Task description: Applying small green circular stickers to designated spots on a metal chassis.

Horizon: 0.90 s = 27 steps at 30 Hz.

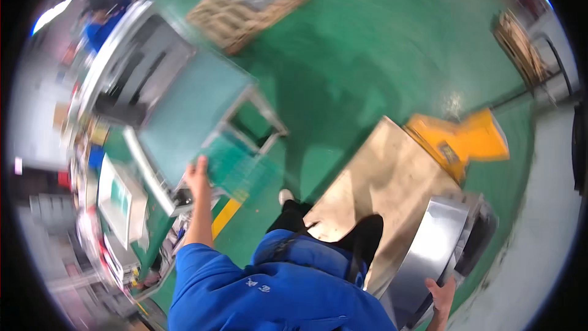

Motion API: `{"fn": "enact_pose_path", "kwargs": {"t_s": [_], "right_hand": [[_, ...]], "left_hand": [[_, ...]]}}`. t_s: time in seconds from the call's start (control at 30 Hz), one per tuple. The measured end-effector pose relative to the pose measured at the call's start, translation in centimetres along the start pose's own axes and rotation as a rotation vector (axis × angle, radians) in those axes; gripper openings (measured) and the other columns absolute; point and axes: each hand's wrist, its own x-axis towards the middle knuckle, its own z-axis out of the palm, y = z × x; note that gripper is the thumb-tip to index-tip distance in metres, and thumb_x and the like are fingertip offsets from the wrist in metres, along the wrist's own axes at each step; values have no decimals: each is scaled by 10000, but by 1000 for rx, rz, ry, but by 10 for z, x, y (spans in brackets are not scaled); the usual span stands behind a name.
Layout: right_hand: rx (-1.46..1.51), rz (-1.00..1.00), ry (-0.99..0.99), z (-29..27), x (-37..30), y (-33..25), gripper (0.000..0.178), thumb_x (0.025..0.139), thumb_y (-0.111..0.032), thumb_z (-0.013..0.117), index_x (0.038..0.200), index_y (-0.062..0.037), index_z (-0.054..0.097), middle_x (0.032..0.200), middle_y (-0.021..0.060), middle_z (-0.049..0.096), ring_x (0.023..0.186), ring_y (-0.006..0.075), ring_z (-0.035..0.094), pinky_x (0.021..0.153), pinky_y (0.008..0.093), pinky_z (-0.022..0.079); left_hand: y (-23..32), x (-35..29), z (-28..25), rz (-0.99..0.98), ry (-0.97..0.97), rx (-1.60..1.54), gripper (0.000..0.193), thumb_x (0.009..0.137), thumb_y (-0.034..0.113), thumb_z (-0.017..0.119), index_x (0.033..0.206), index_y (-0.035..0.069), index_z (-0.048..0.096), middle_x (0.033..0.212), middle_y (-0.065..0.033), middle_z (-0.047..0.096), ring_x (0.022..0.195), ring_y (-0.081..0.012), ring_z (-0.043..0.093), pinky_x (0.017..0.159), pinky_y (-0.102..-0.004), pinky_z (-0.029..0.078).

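My left hand (pixel 197 178) reaches out over the near corner of a grey-green worktable. At its fingers is a translucent green plastic sheet or tray (pixel 236 168), blurred, which it appears to grip by the edge. My right hand (pixel 442 295) is low at the right, beside a shiny silver sheet-metal part (pixel 432 233). Its thumb and fingers are spread at the metal's edge; some fingertips are hidden. A dark grey piece (pixel 481 242) lies along the metal part's outer side. Both rest on a pale wooden board (pixel 380 178).
The worktable (pixel 199 98) has a metal frame. Left of it is a white open bin (pixel 119 199). A yellow pallet jack or cart part (pixel 459 141) stands beyond the board. A wooden pallet (pixel 251 3) lies farther off. Another person in blue (pixel 101 27) is at far left.
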Motion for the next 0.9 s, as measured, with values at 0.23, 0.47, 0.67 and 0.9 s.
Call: {"fn": "enact_pose_path", "kwargs": {"t_s": [0.23,0.47,0.67,0.9], "right_hand": [[-643,-845,-470,247,-7,-217,573,596,-253,724,1030,39,490,888,188,595,816,326,583,717,356,455],[-1065,-1529,-890,484,-14,-302,490,569,-334,715,888,-31,498,702,177,584,678,368,571,592,414,457],[-1278,-1864,-1120,614,-6,-321,502,573,-334,694,913,-34,479,725,150,594,705,329,589,600,416,465],[-1324,-1848,-1244,679,18,-306,547,607,-309,679,1024,-31,459,808,161,598,763,313,593,653,405,479]], "left_hand": [[54,-33,-248,290,542,-42,109,784,92,615,848,5,598,776,-2,576,682,-52,495,613,-191,399],[93,-64,-351,476,859,-218,104,816,62,561,884,-16,573,783,-29,583,675,-68,510,608,-193,405],[106,-63,-332,377,759,-29,87,785,24,542,850,-28,567,785,-38,554,721,-102,490,673,-224,393],[98,11,-254,278,556,-155,113,742,-3,584,852,-29,576,890,-119,595,814,-170,553,745,-268,424]]}}
